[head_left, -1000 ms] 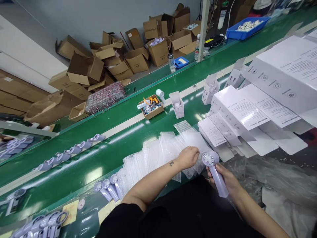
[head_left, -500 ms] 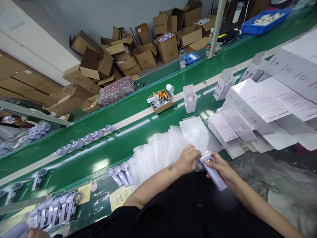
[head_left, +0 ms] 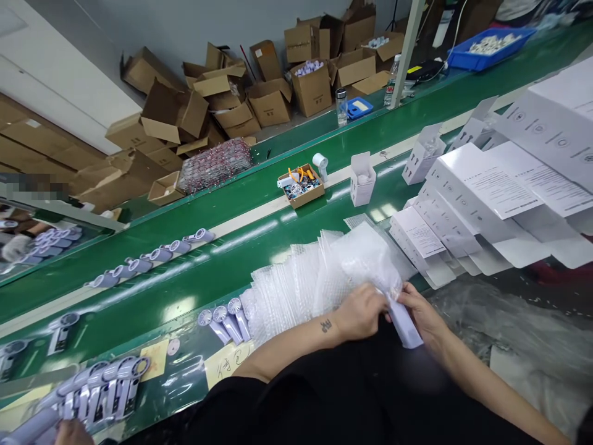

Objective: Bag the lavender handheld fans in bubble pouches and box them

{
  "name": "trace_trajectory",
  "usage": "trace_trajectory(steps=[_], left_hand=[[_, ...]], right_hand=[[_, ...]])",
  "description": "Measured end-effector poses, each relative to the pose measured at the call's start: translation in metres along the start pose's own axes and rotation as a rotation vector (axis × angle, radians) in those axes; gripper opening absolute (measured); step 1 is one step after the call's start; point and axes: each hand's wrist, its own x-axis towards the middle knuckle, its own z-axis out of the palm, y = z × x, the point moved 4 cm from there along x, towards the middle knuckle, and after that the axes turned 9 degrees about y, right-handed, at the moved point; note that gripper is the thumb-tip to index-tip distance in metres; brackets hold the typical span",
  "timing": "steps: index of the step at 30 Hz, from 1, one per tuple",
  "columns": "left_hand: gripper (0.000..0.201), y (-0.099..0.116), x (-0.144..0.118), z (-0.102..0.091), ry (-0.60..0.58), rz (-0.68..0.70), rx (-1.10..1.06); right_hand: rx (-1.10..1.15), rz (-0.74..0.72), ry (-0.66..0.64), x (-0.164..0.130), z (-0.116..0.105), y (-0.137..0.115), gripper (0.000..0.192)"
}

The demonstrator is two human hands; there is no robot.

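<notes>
A light purple handheld fan [head_left: 404,324] is between my hands, its handle pointing down toward my body. Its head end sits inside the mouth of a clear bubble wrap bag [head_left: 368,250]. My left hand [head_left: 364,311] is closed on the bag's edge beside the fan, fingertips partly hidden. From the other side, my right hand [head_left: 420,312] grips the fan where the bag meets it. More bubble wrap bags [head_left: 287,287] lie fanned out left of the held one. Several purple fans [head_left: 226,321] rest in a row by my left forearm.
White printed boxes [head_left: 482,191] are stacked at right. An upright open box [head_left: 362,179] and a small carton of parts [head_left: 303,188] stand on the green conveyor. Fan parts [head_left: 152,256] line its strip. At lower left, another person's hand [head_left: 73,432] is by fan housings [head_left: 111,383].
The bubble wrap bag has come over the fan's head, which was bare before. My left hand has moved slightly right and down. The other person's hand has shifted slightly at lower left.
</notes>
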Motion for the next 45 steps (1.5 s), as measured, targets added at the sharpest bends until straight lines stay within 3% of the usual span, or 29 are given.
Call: trace_trajectory(steps=[2, 6, 10, 12, 16, 18, 20, 24, 26, 29, 33, 36, 38, 40, 41, 42, 45], left_hand=[[0.014, 0.003, 0.004, -0.001, -0.022, -0.052, 0.013], [0.015, 0.0, 0.016, -0.009, 0.001, -0.309, -0.044], [0.011, 0.007, 0.029, -0.015, -0.057, -0.421, -0.156], [0.012, 0.016, 0.037, -0.021, -0.039, -0.386, -0.15], [0.02, 0.041, 0.049, -0.032, -0.086, -0.061, -0.027], [0.021, 0.044, 0.053, -0.037, -0.098, -0.042, 0.0], [0.018, 0.038, 0.056, -0.042, -0.088, -0.184, -0.049], [0.014, 0.029, 0.055, -0.043, -0.157, -0.563, -0.297], [0.014, 0.03, 0.052, -0.041, -0.208, -0.711, -0.438], [0.015, 0.034, 0.052, -0.044, -0.203, -0.847, -0.647], [0.022, 0.034, 0.057, -0.075, -0.07, -0.843, -0.761], [0.036, 0.031, 0.059, -0.109, -0.01, -0.649, -0.834], [0.075, 0.031, 0.058, -0.123, -0.001, -0.433, -0.837], [0.11, 0.031, 0.054, -0.118, -0.089, -0.298, -0.735], [0.111, 0.03, 0.051, -0.109, -0.134, -0.285, -0.648], [0.101, 0.027, 0.048, -0.099, -0.149, -0.309, -0.553], [0.043, 0.011, 0.038, -0.076, 0.014, -0.442, -0.314]], right_hand=[[0.054, 0.049, 0.029, -0.005, 0.003, -0.002, 0.032], [0.038, 0.179, 0.079, -0.014, 0.005, -0.012, 0.027], [0.059, 0.329, 0.107, -0.019, 0.0, -0.012, 0.015], [0.057, 0.327, 0.101, -0.02, -0.004, -0.011, 0.015], [-0.303, 0.039, 0.158, -0.022, -0.013, -0.022, 0.007], [-0.446, -0.06, 0.204, -0.026, -0.018, -0.035, 0.014], [-0.655, -0.149, 0.183, -0.034, -0.02, -0.054, 0.021], [-1.346, -0.532, 0.105, -0.059, -0.012, -0.094, 0.03], [-1.418, -0.49, 0.007, -0.07, -0.008, -0.099, 0.03], [-1.323, -0.328, -0.123, -0.083, -0.003, -0.1, 0.029], [-1.228, -0.319, -0.19, -0.099, 0.005, -0.117, 0.03], [-1.079, -0.399, -0.245, -0.105, 0.017, -0.131, 0.027], [-0.919, -0.457, -0.367, -0.106, 0.034, -0.128, 0.024], [-0.683, -0.43, -0.493, -0.1, 0.056, -0.112, 0.022], [-0.547, -0.398, -0.513, -0.094, 0.065, -0.101, 0.022], [-0.406, -0.372, -0.484, -0.085, 0.071, -0.091, 0.024], [-0.085, -0.327, -0.204, -0.047, 0.058, -0.066, 0.028]])
